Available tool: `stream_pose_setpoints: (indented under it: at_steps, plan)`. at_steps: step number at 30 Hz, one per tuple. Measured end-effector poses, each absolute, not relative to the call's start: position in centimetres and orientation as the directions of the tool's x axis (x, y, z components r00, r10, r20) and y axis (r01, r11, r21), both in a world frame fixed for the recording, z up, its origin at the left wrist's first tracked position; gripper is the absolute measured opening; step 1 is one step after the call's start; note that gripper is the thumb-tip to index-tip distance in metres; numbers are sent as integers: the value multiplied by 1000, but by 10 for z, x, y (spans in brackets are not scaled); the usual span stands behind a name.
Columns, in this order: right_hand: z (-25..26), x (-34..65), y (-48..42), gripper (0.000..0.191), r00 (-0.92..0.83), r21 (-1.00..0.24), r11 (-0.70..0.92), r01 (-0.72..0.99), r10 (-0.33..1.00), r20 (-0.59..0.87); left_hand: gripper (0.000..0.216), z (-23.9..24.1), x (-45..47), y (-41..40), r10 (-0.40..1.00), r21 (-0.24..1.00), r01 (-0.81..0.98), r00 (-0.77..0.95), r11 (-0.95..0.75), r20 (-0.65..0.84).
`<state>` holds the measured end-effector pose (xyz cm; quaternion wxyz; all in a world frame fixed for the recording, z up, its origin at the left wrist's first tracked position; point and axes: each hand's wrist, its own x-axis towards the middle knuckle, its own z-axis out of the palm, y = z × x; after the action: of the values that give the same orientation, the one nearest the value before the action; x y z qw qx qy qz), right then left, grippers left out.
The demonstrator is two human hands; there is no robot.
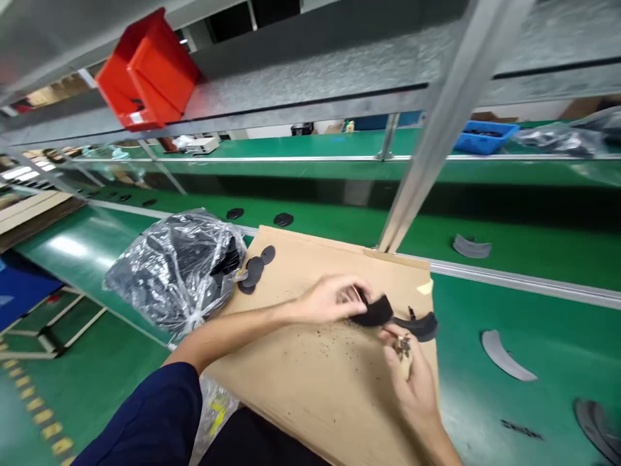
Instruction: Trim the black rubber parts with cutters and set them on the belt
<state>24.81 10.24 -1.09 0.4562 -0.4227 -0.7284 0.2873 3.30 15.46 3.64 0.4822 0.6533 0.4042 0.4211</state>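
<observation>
My left hand pinches a black curved piece above the cardboard sheet. Just to its right, my right hand is curled around several small dark parts, too small to name, with its fingertips close to the black piece's lower edge. Another dark curved piece lies at the cardboard's right edge, beyond my right hand. A tiny black part is beside it. Dark crumbs are scattered over the cardboard below my hands. Several black discs rest at the cardboard's upper left corner.
A clear plastic bag of black pieces sits left of the cardboard. Grey curved pieces lie on the green bench to the right. A metal post rises behind the cardboard. Overhead, a red bin stands on the shelf; a blue tray is farther back.
</observation>
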Motion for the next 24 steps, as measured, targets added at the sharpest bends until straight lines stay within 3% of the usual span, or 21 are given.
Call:
stream_pose_setpoints:
  at_steps: [3, 7, 11, 13, 15, 16, 17, 20, 24]
  plan:
    - [2, 240, 100, 22, -309, -916, 314, 251, 922, 232, 20, 32, 28, 107, 914, 998, 5, 403, -66, 58]
    - [18, 228, 92, 29, -419, -972, 116, 203, 908, 21, 39, 15, 15, 80, 908, 954, -201, 400, 223, -128]
    - [19, 216, 85, 36, -424, -985, -7, 173, 902, -81, 47, 0, 0, 82, 901, 940, -230, 409, 252, -142]
    - [15, 212, 84, 38, -388, -983, -41, 181, 915, -110, 41, 2, -16, 96, 913, 989, -66, 395, 135, -99]
    - [11, 211, 84, 38, -313, -983, -77, 165, 941, -127, 29, 10, -42, 118, 970, 950, 312, 239, -27, -51]
    - [10, 211, 83, 39, -271, -985, -101, 138, 953, -135, 20, 15, -56, 130, 998, 812, 581, 66, -51, 15]
    - [10, 211, 82, 39, -235, -987, -127, 99, 961, -147, 15, 20, -71, 141, 992, 595, 802, -110, 52, 62]
    - [11, 210, 76, 44, -183, -979, -202, -29, 964, -193, 22, 25, -106, 167, 952, 431, 870, -299, 241, 71]
    - [14, 209, 67, 43, -172, -956, -275, -100, 951, -256, 25, 15, -127, 179, 936, 334, 888, -349, 316, 42]
